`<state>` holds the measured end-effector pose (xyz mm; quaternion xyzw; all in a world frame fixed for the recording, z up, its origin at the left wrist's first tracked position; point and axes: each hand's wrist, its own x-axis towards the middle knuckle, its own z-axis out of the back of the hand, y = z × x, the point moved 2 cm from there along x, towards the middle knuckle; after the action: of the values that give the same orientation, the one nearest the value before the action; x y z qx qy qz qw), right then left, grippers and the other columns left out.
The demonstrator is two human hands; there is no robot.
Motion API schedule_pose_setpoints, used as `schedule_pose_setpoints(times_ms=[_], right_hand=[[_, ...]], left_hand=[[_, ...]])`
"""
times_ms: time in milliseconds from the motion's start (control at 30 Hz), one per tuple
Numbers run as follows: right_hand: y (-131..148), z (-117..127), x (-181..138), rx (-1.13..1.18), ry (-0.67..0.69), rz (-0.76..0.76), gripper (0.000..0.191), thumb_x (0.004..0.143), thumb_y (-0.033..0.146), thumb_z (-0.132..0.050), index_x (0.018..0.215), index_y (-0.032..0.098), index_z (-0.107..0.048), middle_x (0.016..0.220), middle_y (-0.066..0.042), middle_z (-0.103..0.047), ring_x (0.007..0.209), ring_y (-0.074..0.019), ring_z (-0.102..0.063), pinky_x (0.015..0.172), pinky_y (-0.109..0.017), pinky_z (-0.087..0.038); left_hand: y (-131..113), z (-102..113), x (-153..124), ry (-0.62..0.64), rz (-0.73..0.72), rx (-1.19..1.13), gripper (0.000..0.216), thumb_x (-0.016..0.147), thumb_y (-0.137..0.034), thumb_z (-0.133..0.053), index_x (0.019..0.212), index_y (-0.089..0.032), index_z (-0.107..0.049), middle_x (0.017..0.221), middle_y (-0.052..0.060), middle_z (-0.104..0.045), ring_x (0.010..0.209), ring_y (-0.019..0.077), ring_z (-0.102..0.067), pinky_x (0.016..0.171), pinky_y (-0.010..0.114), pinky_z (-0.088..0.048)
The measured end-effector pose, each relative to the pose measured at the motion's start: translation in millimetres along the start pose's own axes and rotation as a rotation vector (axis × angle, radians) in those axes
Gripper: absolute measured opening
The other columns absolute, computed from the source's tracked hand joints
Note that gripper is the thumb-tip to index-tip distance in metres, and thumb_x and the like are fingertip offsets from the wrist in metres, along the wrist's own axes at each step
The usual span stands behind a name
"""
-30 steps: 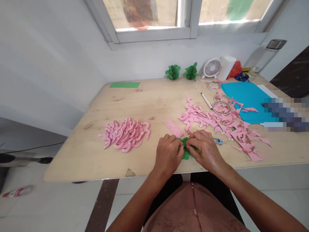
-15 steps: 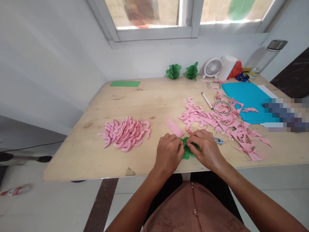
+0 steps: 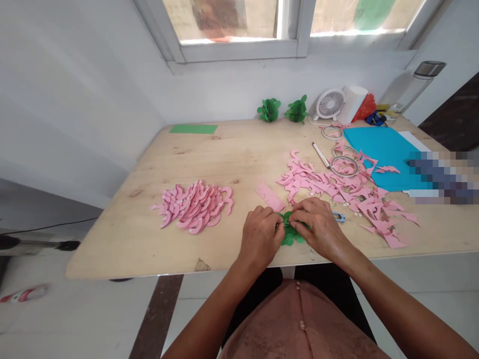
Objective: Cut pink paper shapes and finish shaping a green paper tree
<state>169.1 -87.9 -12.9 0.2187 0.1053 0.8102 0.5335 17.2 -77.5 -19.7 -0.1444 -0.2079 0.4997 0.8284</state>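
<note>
Close to the table's front edge, a green paper piece with rounded, petal-like lobes lies between my hands. My left hand pinches its left side, fingers curled. From the right, my right hand has its thumb and fingertips closed on the upper part of the same piece. The hands partly cover it, so its full shape is hidden. Just beyond the fingers is a flat pink paper strip. A small blue clip-like item sits beside my right hand.
Curved pink paper pieces are heaped at left, pink scraps spread at right with tape rolls and a pen. Behind stand two green paper shapes, a fan and a glass bottle. Blue sheets lie right.
My right fingers have shifted slightly on the green paper piece. Both hands stay in nearly the same place, and the other things have not moved.
</note>
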Motion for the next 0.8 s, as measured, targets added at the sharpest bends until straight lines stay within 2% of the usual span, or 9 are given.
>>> schedule_pose_setpoints(times_ms=[800], right_hand=[[13.4, -0.3, -4.8, -0.137, -0.036, 0.025, 0.018, 0.086, 0.017, -0.053, 0.076, 0.02, -0.068, 0.091, -0.006, -0.064, 0.093, -0.0228, -0.05, 0.082, -0.04, -0.032]], left_hand=[[0.6, -1.0, 1.3, 0.029, 0.004, 0.009, 0.015, 0.08, -0.016, -0.051, 0.068, -0.019, -0.059, 0.077, 0.003, -0.061, 0.077, 0.0178, -0.051, 0.071, 0.033, -0.039]])
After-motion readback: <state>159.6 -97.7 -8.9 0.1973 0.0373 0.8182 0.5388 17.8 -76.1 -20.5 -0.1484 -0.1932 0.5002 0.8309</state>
